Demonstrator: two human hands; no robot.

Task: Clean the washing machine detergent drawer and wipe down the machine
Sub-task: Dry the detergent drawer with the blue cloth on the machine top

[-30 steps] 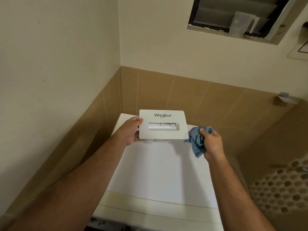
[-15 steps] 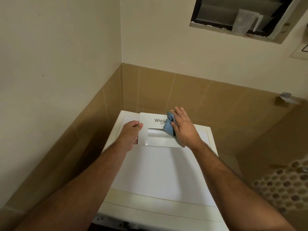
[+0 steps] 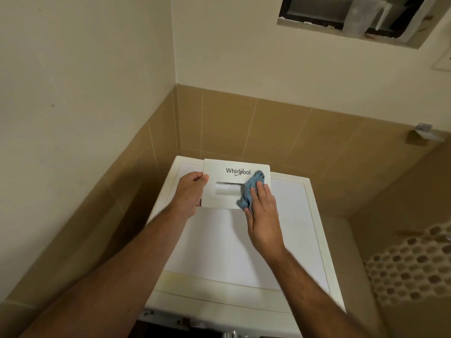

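Observation:
The white detergent drawer (image 3: 227, 196), its Whirlpool front panel facing me, is held above the back of the white washing machine top (image 3: 219, 252). My left hand (image 3: 191, 193) grips the panel's left edge, thumb on the front. My right hand (image 3: 262, 215) lies flat with straight fingers, pressing a crumpled blue cloth (image 3: 251, 190) against the panel's right side, beside the handle recess. The drawer's body behind the panel is hidden.
The machine stands in a corner, with tan tiled walls (image 3: 280, 132) close on the left and behind. A wall opening with a clear plastic jug (image 3: 358, 17) sits high at the right. A white perforated basket (image 3: 410, 264) is at the right edge.
One second ago my right hand held the cloth beside the panel. It then pressed it on the logo, and has now slid down and right across the panel's face.

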